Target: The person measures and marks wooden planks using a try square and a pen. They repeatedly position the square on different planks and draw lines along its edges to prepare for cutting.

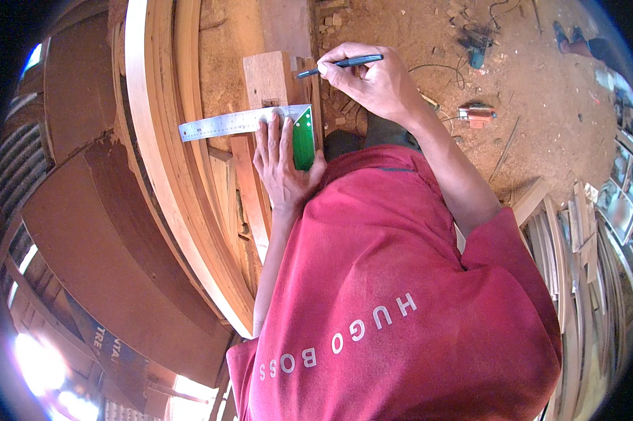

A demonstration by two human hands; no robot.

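Note:
A try square (304, 144) with a green stock and a steel ruled blade lies across a wooden piece (266, 76), which has a small dark notch beside the blade. My left hand (285, 165) holds the square there, fingers stretched over the blade and thumb by the stock's right edge. Above and to the right, my right hand (376, 81) pinches a dark blue pen (358, 61). The pen's tip points left, close to the wood's right side; whether it touches is hard to tell.
Long light boards (165, 133) run along the left, beside large brown panels (113, 238). Sawdust and offcuts cover the floor at upper right, with a teal power tool (476, 57) and an orange-red tool (477, 116). Wooden strips (572, 281) pile at lower right. Another person's feet (572, 42) show far right.

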